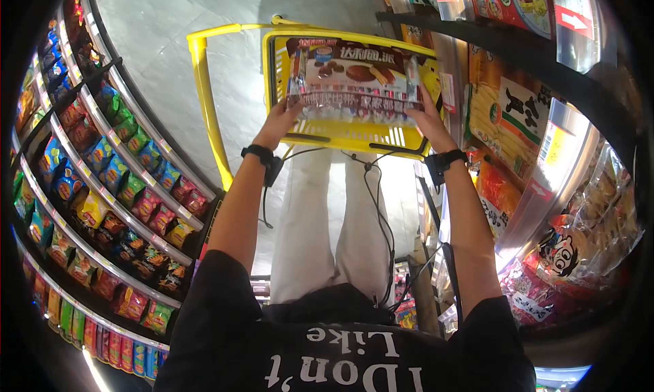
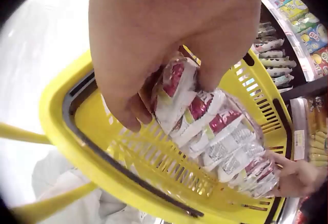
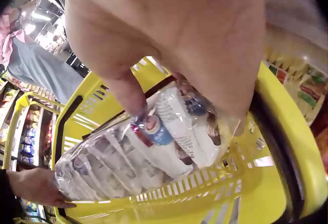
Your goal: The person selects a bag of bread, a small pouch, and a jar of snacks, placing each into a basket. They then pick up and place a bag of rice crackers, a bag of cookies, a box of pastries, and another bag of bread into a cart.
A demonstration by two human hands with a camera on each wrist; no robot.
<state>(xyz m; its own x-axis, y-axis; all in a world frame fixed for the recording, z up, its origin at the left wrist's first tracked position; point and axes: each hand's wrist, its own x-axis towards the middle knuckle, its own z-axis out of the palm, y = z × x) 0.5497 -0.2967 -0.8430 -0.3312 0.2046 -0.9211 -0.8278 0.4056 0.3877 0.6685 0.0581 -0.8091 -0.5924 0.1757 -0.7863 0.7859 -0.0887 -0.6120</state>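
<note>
A large clear-wrapped multipack of chocolate pies [image 1: 361,75], with a brown printed label, is inside the yellow shopping basket [image 1: 199,45] in the head view. My left hand [image 1: 278,123] grips one end of the pack, and my right hand [image 1: 430,123] grips the other. Individually wrapped pieces show through the film of the pack [image 2: 205,126] in the left wrist view, the thumb and fingers on either side of its near end. From the right wrist, the pack [image 3: 138,152] lies between the basket's slotted walls, with my right fingers curled over its end.
Curved shelves of colourful snack bags [image 1: 102,153] line the left. Along the right stand shelves with large snack packs [image 1: 507,113] close to my right arm. The basket's handle [image 1: 208,113] sticks out left. Another person [image 3: 41,65] stands in the background of the right wrist view.
</note>
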